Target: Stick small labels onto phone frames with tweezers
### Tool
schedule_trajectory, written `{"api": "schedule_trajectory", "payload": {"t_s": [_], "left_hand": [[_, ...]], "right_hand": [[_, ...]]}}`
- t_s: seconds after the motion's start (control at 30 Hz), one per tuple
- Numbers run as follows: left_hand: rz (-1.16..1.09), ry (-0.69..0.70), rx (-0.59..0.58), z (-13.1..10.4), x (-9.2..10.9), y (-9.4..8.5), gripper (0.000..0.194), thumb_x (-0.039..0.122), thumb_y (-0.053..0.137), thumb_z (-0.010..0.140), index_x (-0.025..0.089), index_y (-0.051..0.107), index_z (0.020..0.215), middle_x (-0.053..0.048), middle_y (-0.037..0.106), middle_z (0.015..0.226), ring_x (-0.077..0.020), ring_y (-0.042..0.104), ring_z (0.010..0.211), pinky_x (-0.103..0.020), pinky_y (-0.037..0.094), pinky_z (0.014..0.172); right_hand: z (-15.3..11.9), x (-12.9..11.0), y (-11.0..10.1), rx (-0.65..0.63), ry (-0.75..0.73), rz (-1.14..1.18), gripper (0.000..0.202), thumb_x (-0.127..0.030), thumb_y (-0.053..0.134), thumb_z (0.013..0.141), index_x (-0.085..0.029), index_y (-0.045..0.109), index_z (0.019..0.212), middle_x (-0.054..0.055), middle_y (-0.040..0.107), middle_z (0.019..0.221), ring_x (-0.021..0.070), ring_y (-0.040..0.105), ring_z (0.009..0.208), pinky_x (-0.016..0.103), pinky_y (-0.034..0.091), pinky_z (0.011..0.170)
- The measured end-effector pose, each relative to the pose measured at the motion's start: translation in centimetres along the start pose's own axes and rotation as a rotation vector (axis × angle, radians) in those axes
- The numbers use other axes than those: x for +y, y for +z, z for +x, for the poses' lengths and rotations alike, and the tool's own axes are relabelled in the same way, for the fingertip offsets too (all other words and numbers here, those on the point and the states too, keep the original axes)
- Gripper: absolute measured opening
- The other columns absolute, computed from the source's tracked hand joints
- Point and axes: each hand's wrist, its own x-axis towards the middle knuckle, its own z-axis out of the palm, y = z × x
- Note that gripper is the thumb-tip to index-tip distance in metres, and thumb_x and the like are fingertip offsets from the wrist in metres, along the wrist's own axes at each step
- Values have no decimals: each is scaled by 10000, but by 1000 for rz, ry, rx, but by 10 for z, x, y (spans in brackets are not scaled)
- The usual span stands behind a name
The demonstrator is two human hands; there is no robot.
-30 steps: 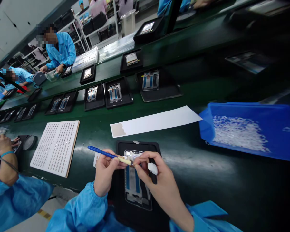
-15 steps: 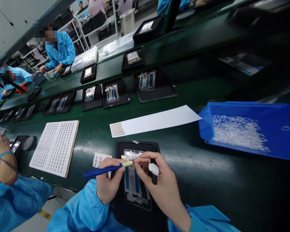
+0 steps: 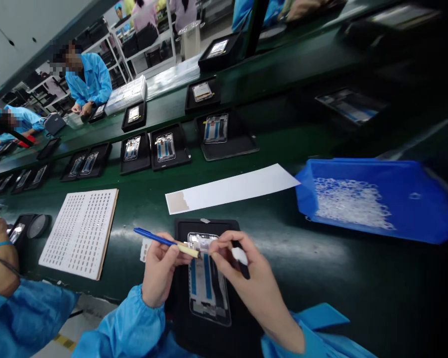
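At the six o'clock side of the green workbench (image 3: 142,204), a phone frame (image 3: 209,298) lies in a black tray (image 3: 181,293), its long axis running roughly from twelve to between five and six. The left hand (image 3: 159,273) grips a blue-and-cream pen (image 3: 166,241), cream tip toward four o'clock. The right hand (image 3: 259,283) holds a white-banded black tool (image 3: 240,256); whether its pinched fingertips grasp anything cannot be told.
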Motion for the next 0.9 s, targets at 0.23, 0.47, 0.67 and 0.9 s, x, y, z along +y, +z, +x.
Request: {"api": "schedule_trajectory", "payload": {"t_s": [0.23,0.47,0.67,0.9], "left_hand": [[53,97,33,1,11,-9,428,455,797,707,183,520,887,-7,721,778,-149,713,649,-272,602,655],[345,312,6,2,6,-13,233,343,723,806,169,583,874,-45,727,855,-188,736,784,-295,606,750],[629,413,-38,4,0,-14,104,260,668,852,169,648,895,-72,717,915,-197,711,874,-277,590,760],[922,584,-150,5,-7,-12,66,239,605,896,190,625,935,-46,739,923,-187,712,888,-313,580,824]], "right_hand": [[80,-4,-136,688,85,-841,149,-232,673,761,-183,600,882,109,634,788,245,599,768,388,412,684],[60,16,-102,372,-365,-958,179,-238,572,851,-172,641,1002,135,664,913,264,596,846,369,426,699],[31,46,-23,-183,-405,-722,119,-198,483,890,-226,592,927,37,682,815,214,614,727,358,403,689],[19,57,-13,-217,-407,-687,160,-149,421,906,-246,547,924,-9,697,824,185,629,732,485,318,990]]}}
